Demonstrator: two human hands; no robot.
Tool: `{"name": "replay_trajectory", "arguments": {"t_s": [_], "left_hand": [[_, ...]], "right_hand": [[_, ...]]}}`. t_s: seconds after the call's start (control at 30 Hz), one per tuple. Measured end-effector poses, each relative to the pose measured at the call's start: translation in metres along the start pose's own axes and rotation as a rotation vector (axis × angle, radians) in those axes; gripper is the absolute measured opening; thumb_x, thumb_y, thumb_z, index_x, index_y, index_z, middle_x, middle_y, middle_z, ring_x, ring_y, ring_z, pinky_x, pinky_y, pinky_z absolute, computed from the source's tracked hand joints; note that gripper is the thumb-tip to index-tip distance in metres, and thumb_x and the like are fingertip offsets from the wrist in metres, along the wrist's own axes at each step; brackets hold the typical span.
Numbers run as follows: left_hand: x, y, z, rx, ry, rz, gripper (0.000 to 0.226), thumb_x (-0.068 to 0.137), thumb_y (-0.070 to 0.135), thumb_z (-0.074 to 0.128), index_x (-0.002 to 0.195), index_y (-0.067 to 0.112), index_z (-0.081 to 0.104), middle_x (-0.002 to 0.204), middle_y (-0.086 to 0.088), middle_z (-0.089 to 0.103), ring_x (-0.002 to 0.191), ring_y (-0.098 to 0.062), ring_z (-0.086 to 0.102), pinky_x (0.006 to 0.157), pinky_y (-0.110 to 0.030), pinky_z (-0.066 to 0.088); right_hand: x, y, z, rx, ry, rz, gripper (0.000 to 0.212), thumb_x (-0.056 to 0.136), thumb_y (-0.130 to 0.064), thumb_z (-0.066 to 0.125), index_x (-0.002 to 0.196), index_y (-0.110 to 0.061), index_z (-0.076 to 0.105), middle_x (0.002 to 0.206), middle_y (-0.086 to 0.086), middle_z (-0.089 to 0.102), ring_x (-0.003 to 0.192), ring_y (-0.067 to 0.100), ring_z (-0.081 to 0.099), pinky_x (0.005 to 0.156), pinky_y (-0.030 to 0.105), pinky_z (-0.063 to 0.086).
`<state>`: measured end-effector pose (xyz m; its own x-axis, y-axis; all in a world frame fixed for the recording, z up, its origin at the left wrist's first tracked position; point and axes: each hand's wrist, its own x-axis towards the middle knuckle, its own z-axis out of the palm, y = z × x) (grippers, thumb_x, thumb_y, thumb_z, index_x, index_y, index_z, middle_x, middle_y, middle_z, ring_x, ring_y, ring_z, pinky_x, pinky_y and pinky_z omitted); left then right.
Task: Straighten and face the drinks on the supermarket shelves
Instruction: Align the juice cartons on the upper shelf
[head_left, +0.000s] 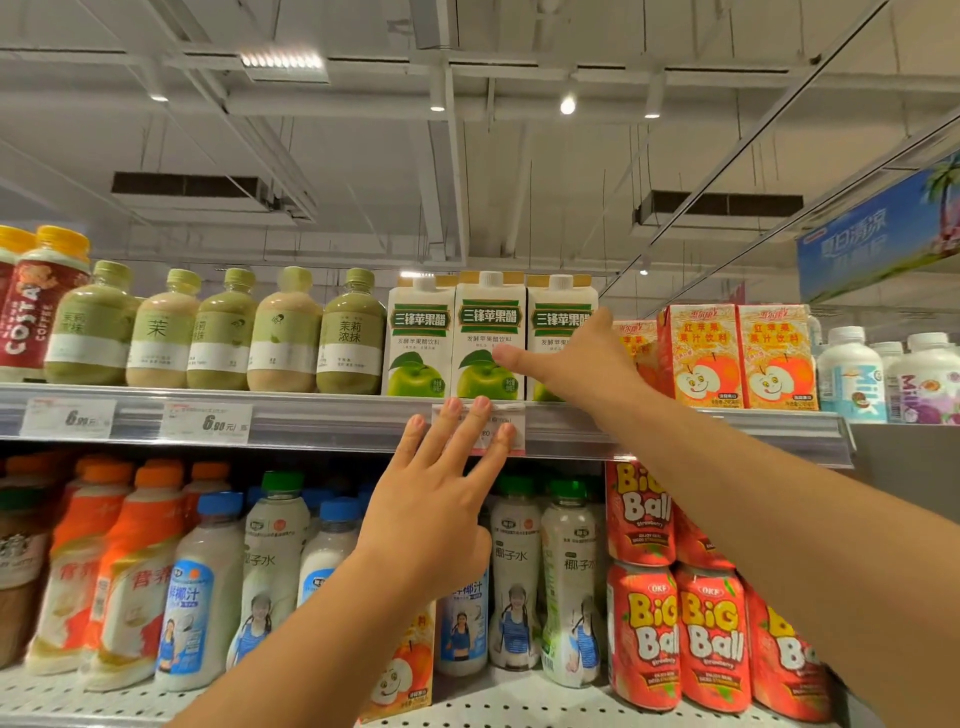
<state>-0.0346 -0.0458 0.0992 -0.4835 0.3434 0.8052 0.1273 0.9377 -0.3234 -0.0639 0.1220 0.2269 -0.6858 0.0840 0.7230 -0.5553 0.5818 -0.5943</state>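
Observation:
Three white apple-vinegar cartons with green apples stand side by side on the top shelf; the middle carton (487, 332) faces front. My right hand (576, 358) grips the rightmost carton (556, 322), thumb across its front and fingers hidden behind its right side. My left hand (441, 499) is raised below them, fingers spread and straight, fingertips touching the price tag (511, 434) on the shelf rail. Orange apple-juice cartons (743, 353) stand to the right of my right hand.
Green and beige tea bottles (223, 332) and a red Costa bottle (36, 301) fill the top shelf's left. White milk bottles (852, 374) stand at far right. The lower shelf holds coconut drink bottles (514, 571), red Big Ball cans (711, 639) and a leaning apple-juice carton (400, 670).

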Motion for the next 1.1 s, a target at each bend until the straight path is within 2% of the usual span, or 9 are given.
{"name": "replay_trajectory", "arguments": {"t_s": [0.3,0.47,0.53,0.63,0.73,0.87,0.97,1.03,1.1], "left_hand": [[0.0,-0.001,-0.001,0.01,-0.031,0.009,0.092,0.084,0.039,0.04,0.138,0.033,-0.035,0.148,0.0,-0.04,0.139,-0.024,-0.037,0.117,-0.048,-0.015],[0.0,-0.004,-0.003,0.027,-0.033,0.027,0.091,0.084,0.038,0.044,0.148,0.032,-0.022,0.153,-0.001,-0.033,0.141,-0.024,-0.032,0.117,-0.046,-0.014],[-0.002,-0.012,-0.009,0.046,-0.05,0.093,0.09,0.084,0.036,0.046,0.149,0.032,-0.017,0.156,-0.002,-0.029,0.142,-0.023,-0.03,0.117,-0.043,-0.013],[-0.016,-0.044,-0.019,0.088,-0.055,0.13,0.086,0.084,0.032,0.047,0.153,0.029,-0.004,0.16,-0.004,-0.019,0.146,-0.023,-0.018,0.118,-0.042,-0.006],[-0.036,-0.079,-0.024,0.121,-0.06,0.048,0.088,0.083,0.025,0.057,0.154,0.027,0.006,0.162,-0.004,-0.008,0.148,-0.027,-0.006,0.118,-0.045,0.004],[-0.038,-0.089,-0.022,0.139,-0.072,0.074,0.088,0.082,0.02,0.061,0.154,0.026,0.012,0.162,-0.005,-0.004,0.148,-0.031,0.0,0.117,-0.052,0.012],[-0.037,-0.083,-0.016,0.106,-0.042,0.038,0.081,0.081,0.015,0.057,0.152,0.025,0.02,0.162,-0.005,-0.003,0.148,-0.032,0.0,0.117,-0.053,0.011],[-0.038,-0.085,-0.012,0.089,-0.036,0.033,0.085,0.079,0.012,0.056,0.153,0.026,0.016,0.162,-0.005,-0.005,0.148,-0.031,-0.003,0.118,-0.053,0.009],[-0.038,-0.087,-0.011,0.072,-0.03,0.04,0.09,0.078,0.011,0.057,0.153,0.027,0.011,0.162,-0.004,-0.006,0.148,-0.03,-0.006,0.118,-0.052,0.008]], "right_hand": [[0.001,-0.002,0.01,-0.123,0.088,0.038,0.098,0.059,-0.06,0.082,0.127,-0.014,0.029,0.124,0.007,0.055,0.109,0.028,0.058,0.085,0.05,0.053],[-0.002,-0.001,0.01,-0.18,0.101,0.024,0.108,0.063,-0.06,0.08,0.139,-0.01,0.022,0.137,0.012,0.045,0.123,0.031,0.049,0.094,0.052,0.048],[-0.02,0.001,0.014,-0.248,0.192,-0.123,0.106,0.071,-0.053,0.078,0.146,-0.011,0.016,0.147,0.013,0.033,0.134,0.031,0.034,0.105,0.053,0.038],[-0.078,0.016,0.029,-0.199,0.312,-0.608,0.063,0.083,-0.031,0.067,0.136,-0.009,0.041,0.143,0.011,0.039,0.134,0.028,0.033,0.113,0.043,0.026],[-0.144,0.044,0.058,-0.113,0.118,-0.858,0.032,0.079,-0.017,0.062,0.11,-0.01,0.06,0.119,0.006,0.059,0.116,0.022,0.051,0.101,0.035,0.04],[-0.173,0.062,0.105,-0.314,-0.303,-0.633,0.021,0.08,-0.02,0.062,0.1,-0.015,0.059,0.12,0.004,0.057,0.113,0.022,0.05,0.097,0.037,0.047],[-0.165,0.067,0.131,-0.474,-0.472,-0.39,0.053,0.085,-0.038,0.063,0.133,-0.019,0.051,0.153,0.0,0.033,0.131,0.026,0.041,0.105,0.036,0.037],[-0.16,0.067,0.143,-0.55,-0.53,-0.355,0.072,0.088,-0.045,0.058,0.15,-0.027,0.025,0.157,-0.001,0.024,0.139,0.025,0.029,0.11,0.037,0.031],[-0.157,0.067,0.151,-0.594,-0.57,-0.338,0.075,0.089,-0.043,0.055,0.152,-0.028,0.016,0.156,0.0,0.026,0.14,0.024,0.026,0.109,0.037,0.031]]}}
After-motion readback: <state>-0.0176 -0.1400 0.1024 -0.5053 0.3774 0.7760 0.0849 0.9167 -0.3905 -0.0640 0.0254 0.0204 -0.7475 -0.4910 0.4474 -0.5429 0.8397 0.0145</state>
